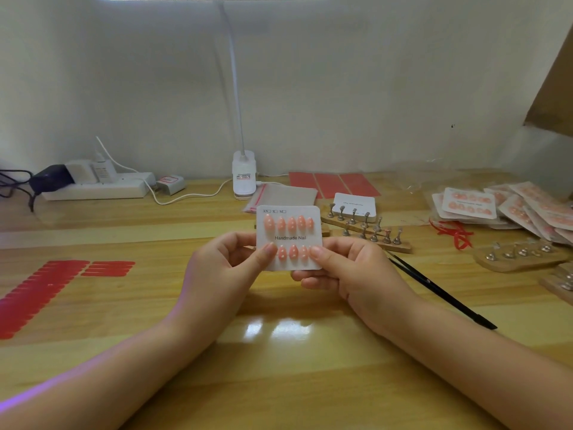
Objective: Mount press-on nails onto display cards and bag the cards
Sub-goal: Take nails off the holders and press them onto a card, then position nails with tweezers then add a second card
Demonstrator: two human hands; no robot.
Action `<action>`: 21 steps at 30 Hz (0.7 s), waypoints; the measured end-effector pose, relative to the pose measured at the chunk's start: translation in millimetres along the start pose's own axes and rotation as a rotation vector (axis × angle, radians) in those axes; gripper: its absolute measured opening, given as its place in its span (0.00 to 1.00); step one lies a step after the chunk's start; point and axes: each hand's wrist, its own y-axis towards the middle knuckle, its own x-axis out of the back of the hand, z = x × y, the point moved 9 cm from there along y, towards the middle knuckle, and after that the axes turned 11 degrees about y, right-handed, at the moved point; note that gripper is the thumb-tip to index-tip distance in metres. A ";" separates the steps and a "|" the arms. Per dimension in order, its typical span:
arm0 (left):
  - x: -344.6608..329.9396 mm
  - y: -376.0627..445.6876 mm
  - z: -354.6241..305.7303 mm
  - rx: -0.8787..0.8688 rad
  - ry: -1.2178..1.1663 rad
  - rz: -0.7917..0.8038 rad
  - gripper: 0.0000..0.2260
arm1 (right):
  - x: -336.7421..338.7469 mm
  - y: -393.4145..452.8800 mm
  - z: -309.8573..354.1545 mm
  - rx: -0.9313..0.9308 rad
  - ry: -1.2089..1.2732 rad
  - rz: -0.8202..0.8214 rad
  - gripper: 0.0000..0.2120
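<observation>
A white display card (290, 238) printed "Handmade Nail" is held upright above the table's middle. Two rows of pink press-on nails (288, 224) sit on it. My left hand (228, 262) pinches the card's lower left edge, thumb pressing on the lower row. My right hand (344, 271) pinches the lower right edge, thumb on the rightmost lower nail and fingers behind the card. A blank card (355, 203) lies behind, next to empty clear bags (280, 195) with a red zip strip. Several bagged cards (502, 209) are piled at the right.
Wooden strips with metal nail stands (369, 231) lie right of the card, more stands (521, 254) further right. A black brush (440, 293) lies under my right wrist. Red adhesive tab sheets (34, 293) lie at left, red sheets (333, 184) at back. A lamp base (244, 175) and power strip (96, 187) stand by the wall.
</observation>
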 end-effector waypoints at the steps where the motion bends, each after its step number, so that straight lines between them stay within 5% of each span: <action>1: 0.1 0.8 2.2 0.006 0.022 0.000 0.13 | 1.6 0.0 -0.2 -0.011 -0.008 -0.008 0.06; 3: -1.7 2.5 4.2 -0.006 0.133 0.023 0.14 | 3.9 -1.0 2.7 -0.013 -0.139 -0.021 0.05; 7: -13.8 0.3 -1.5 -0.164 0.639 0.088 0.27 | 5.3 -4.8 21.6 0.211 -0.953 -0.068 0.09; 10: -15.7 0.3 6.3 -0.111 0.824 0.135 0.32 | 2.5 -4.9 22.9 0.249 -1.222 -0.064 0.12; 18: -17.8 1.6 0.2 -0.093 1.271 0.182 0.22 | 8.9 -0.5 20.4 0.264 -1.324 -0.065 0.15; 21: -9.3 7.3 -17.2 -0.205 1.187 0.041 0.19 | 9.1 -1.2 22.2 0.311 -1.277 -0.086 0.15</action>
